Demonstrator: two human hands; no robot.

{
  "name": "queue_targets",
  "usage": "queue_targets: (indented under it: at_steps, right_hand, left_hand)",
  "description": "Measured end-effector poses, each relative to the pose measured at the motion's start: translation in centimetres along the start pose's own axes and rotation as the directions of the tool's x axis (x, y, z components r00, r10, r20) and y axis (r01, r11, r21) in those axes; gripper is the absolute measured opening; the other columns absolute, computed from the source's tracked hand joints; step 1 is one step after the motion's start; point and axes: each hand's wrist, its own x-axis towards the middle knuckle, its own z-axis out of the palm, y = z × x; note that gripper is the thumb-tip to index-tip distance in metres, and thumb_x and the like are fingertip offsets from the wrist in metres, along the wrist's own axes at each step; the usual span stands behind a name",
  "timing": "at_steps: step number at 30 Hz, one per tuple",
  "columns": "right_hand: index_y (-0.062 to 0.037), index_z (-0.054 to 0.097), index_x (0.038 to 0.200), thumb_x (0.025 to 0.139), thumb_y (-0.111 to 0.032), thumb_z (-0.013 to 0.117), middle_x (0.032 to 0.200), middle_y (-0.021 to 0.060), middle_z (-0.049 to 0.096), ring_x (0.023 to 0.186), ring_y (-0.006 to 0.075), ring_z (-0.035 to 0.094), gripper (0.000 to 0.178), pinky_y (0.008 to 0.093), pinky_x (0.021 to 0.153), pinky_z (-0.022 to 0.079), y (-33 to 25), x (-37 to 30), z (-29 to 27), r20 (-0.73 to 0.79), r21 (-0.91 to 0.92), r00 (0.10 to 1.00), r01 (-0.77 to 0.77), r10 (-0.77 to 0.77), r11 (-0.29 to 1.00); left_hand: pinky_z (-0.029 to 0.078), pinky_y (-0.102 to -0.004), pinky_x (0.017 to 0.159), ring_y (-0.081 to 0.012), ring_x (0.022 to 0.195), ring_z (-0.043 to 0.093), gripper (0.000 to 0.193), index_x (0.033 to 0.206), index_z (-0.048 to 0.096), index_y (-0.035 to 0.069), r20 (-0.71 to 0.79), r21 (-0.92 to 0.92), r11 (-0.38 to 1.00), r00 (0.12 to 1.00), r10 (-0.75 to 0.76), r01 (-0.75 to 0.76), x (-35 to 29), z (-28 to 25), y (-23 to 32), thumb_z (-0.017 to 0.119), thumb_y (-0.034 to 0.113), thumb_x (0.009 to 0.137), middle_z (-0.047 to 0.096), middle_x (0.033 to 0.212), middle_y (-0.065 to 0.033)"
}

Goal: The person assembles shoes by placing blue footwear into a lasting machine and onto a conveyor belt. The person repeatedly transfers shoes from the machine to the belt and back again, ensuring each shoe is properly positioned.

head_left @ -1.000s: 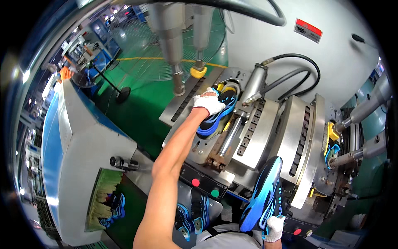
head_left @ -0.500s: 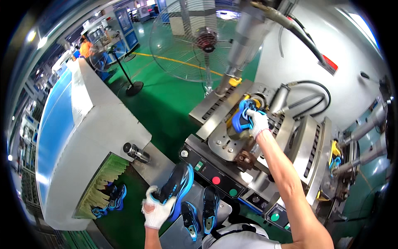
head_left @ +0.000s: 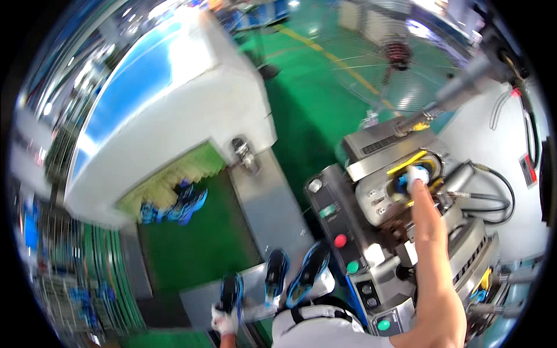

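My left hand (head_left: 225, 321), in a white knit glove, is closed at the heel end of a black and blue sneaker (head_left: 231, 292) at the ledge's left part. To its right two more sneakers of the same kind, a middle sneaker (head_left: 277, 272) and a right sneaker (head_left: 310, 269), lie on the ledge (head_left: 270, 206). My right arm reaches far into the metal press (head_left: 371, 194). There my gloved right hand (head_left: 415, 176) is closed over a blue sneaker (head_left: 401, 184) in the press's yellow-edged station. Glove and blur hide most of that sneaker.
A control panel with a red button (head_left: 340, 240) and green buttons fronts the press. At left, several sneakers (head_left: 188, 203) sit on a green belt (head_left: 197, 255) by the fringed opening of a white machine (head_left: 174, 127). A large fan (head_left: 397, 55) stands behind; hoses (head_left: 493, 168) run at right.
The view has swung left. My left hand has brought its sneaker down to the ledge, left of the other two. My right hand stays at the press with its sneaker, now lower into the station.
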Motion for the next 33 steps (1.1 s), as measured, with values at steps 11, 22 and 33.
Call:
queue_targets:
  at_steps: [11,22,33]
  right_hand:
    - [-0.003,0.025,0.16,0.1,-0.023,0.059,0.164,0.02,0.029,0.148,0.0329,0.036,0.072,0.0453,0.121,0.029,5.9,-45.1,6.7,0.2,-0.196,0.671,0.741,-0.714,0.642]
    - [0.0033,0.03,0.155,0.078,-0.038,0.083,0.143,0.028,0.054,0.138,0.0429,0.047,0.103,0.0413,0.116,0.036,21.3,-51.0,14.5,0.329,-0.728,0.78,0.569,-0.533,0.383]
    - [-0.0027,0.068,0.1,0.076,-0.015,0.083,0.1,0.012,0.074,0.089,0.0264,0.071,0.03,0.0396,0.08,0.058,26.8,-53.3,17.3,-0.134,0.182,0.982,-0.108,0.133,0.977]
  left_hand:
    - [0.048,-0.0471,0.1,-0.0359,0.111,0.065,0.06,0.125,0.06,0.008,-0.087,0.015,1.0,0.996,-0.022,0.024,0.7,-2.5,4.5,0.079,0.044,0.081,0.065,0.122,-0.0161]
    - [0.047,-0.0505,0.102,-0.036,0.128,0.056,0.072,0.137,0.055,0.008,0.229,-0.134,0.897,0.868,0.441,-0.421,3.0,-3.0,2.7,0.084,0.036,0.077,0.058,0.137,-0.0175]
    - [0.046,-0.0436,0.102,-0.0338,0.119,0.063,0.081,0.132,0.053,-0.002,0.62,0.085,0.98,0.78,0.089,-0.179,8.2,-8.7,3.4,0.085,0.045,0.073,0.066,0.127,-0.0211]
